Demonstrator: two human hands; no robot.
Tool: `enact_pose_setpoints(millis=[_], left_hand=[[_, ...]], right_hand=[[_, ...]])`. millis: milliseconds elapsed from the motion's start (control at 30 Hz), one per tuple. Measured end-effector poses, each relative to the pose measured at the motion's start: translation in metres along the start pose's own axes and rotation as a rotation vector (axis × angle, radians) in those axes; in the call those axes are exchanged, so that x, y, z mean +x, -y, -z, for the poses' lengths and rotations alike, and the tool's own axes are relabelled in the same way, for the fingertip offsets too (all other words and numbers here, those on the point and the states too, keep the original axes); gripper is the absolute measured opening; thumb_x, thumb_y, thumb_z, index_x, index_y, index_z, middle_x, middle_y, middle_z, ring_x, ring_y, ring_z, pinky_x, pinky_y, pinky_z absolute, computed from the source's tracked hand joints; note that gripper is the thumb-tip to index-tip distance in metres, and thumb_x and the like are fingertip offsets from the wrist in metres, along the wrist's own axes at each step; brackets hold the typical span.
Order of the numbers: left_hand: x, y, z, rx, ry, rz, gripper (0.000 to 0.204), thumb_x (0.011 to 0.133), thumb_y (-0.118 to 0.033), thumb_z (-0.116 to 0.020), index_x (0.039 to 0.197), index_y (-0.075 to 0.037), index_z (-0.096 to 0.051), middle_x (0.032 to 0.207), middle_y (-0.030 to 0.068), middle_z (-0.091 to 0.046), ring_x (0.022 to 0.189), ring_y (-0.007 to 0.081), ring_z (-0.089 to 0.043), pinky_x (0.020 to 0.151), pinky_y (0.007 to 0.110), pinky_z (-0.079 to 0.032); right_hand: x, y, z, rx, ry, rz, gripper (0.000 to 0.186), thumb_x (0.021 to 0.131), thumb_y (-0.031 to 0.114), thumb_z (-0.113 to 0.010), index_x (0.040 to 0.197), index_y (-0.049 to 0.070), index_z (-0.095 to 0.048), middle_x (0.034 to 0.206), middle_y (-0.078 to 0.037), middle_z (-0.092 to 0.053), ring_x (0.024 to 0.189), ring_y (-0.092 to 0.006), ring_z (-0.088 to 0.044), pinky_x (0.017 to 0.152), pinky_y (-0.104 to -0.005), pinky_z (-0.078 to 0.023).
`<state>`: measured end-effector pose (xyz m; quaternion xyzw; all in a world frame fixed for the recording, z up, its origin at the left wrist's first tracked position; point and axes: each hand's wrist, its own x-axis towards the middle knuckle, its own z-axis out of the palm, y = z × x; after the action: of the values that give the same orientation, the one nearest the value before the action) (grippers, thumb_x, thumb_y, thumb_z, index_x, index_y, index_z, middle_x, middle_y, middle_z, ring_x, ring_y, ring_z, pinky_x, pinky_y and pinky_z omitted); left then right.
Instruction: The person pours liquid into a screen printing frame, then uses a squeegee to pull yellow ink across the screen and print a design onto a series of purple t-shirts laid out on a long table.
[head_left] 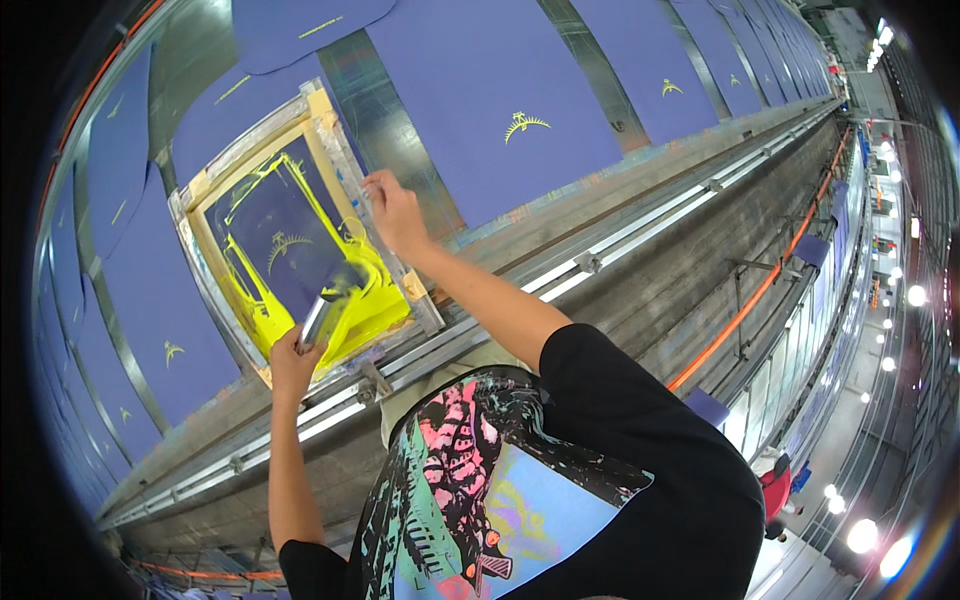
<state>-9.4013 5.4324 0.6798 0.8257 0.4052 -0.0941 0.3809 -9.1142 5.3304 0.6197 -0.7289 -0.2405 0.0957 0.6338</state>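
Long table (382, 112) here, blue panels (480, 100) across it, and at 10 o'clock sits the frame (335, 150), yellow ink (385, 305) pooled thickest toward its 5 o'clock. Right hand (396, 216) at the frame's 3 o'clock edge, fingers curled; gripping or not, can't tell. Left hand (294, 362), at the 6 o'clock end, is clamped on the squeegee (316, 315), which juts toward that hand's 1 o'clock!

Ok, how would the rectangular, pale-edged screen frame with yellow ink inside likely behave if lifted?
The rectangular, pale-edged screen frame would probably stay stiff, given its thick build. The bright yellow ink pooled toward its near end may make that end heavier, and could run if tilted, since it looks wet.
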Motion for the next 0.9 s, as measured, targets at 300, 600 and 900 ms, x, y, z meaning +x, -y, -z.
enact_pose_setpoints(millis=[300, 600, 900], left_hand=[[0.121, 0.011, 0.063, -0.014, 0.713, 0.023, 0.03, 0.066, -0.007, -0.084, 0.091, 0.004, -0.072, 0.074, 0.0047, -0.069, 0.068, 0.0126, -0.063, 0.064, 0.028, -0.05], [0.199, -0.003, 0.116, 0.46, -0.5, -0.197, 0.038, 0.081, -0.01, -0.068, 0.118, -0.012, -0.073, 0.087, 0.0133, -0.069, 0.077, 0.0268, -0.067, 0.072, 0.04, -0.052], [0.043, -0.016, -0.024, 0.466, -0.661, -0.561, 0.04, 0.074, 0.008, -0.064, 0.104, -0.017, -0.077, 0.107, 0.0016, -0.076, 0.094, 0.0234, -0.071, 0.074, 0.037, -0.054]], right_hand=[[0.012, -0.006, -0.008, -0.105, 0.035, -0.087, 0.013, 0.102, 0.013, -0.053, 0.11, 0.005, -0.058, 0.081, -0.024, -0.066, 0.077, -0.0451, -0.066, 0.068, -0.0491, -0.05], [0.011, 0.007, 0.001, -0.13, 0.097, -0.167, 0.012, 0.102, 0.013, -0.053, 0.11, 0.006, -0.058, 0.08, -0.023, -0.065, 0.073, -0.0439, -0.065, 0.067, -0.0486, -0.049], [0.012, -0.007, -0.001, -0.113, 0.039, -0.11, 0.014, 0.102, 0.015, -0.055, 0.11, 0.006, -0.062, 0.085, -0.023, -0.067, 0.075, -0.043, -0.066, 0.067, -0.0469, -0.05]])
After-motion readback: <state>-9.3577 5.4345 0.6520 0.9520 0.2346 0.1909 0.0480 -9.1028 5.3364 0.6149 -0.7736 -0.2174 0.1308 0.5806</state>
